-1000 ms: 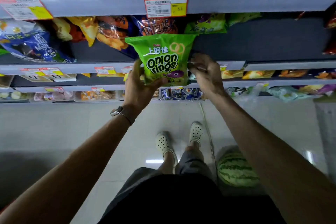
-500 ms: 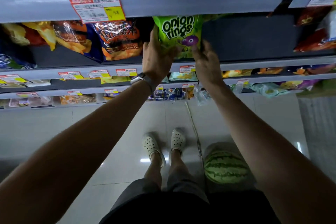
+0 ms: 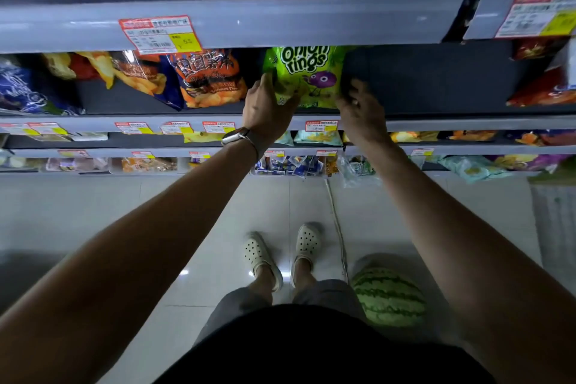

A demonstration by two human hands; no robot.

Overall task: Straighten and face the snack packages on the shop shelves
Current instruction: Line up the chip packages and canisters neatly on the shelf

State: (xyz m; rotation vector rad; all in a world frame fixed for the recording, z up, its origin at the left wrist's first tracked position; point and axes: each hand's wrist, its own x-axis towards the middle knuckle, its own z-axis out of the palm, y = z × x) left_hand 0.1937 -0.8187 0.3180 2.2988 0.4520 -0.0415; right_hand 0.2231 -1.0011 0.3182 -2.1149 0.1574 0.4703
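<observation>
Left hand and right hand grip the lower corners of the green foil onion-rings bag; we judge it light, slippery, crushable; hold by side seams.

The person has bare arms, a silver-cased watch on a pale grey band at the wrist of the left hand, a black top, grey knee-length shorts, and cream clogs dotted with small round holes.

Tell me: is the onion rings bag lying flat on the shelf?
No, the onion rings bag stands upright, front outward, held by left hand and right hand.
</observation>
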